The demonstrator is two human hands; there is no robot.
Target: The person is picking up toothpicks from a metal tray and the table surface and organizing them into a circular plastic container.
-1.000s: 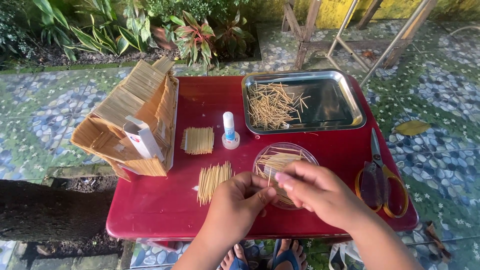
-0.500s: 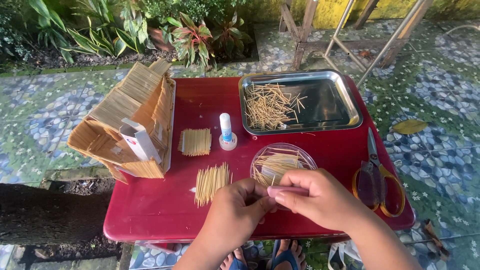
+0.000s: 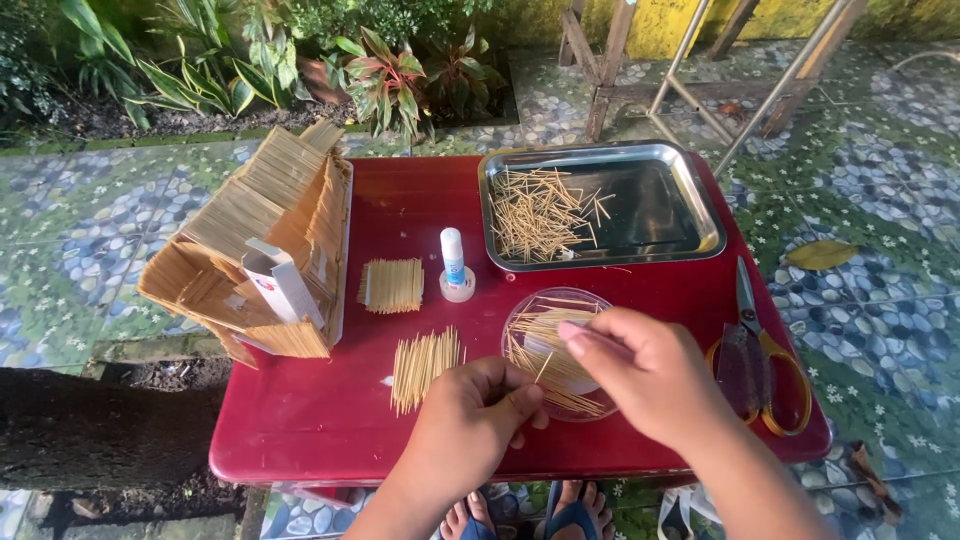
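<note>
My left hand (image 3: 475, 420) is curled over the front of the red table (image 3: 320, 420), its fingertips pinching a thin wooden stick. My right hand (image 3: 645, 375) reaches in from the right, fingers closed on the other end of the stick (image 3: 545, 365) above a clear round dish (image 3: 530, 320) holding several sticks. A flat fan of glued sticks (image 3: 422, 365) lies just left of my left hand. A smaller stick panel (image 3: 392, 285) and a small glue bottle (image 3: 455, 265) stand behind it.
A house model made of sticks (image 3: 265, 245) occupies the table's left. A metal tray (image 3: 600, 205) with loose sticks sits at the back right. Scissors with yellow handles (image 3: 755, 340) lie at the right edge. Plants and a tiled floor surround the table.
Both hands have shifted slightly toward the dish. My right hand's fingers now stretch further over the dish, and my left hand's fingers have curled tighter.
</note>
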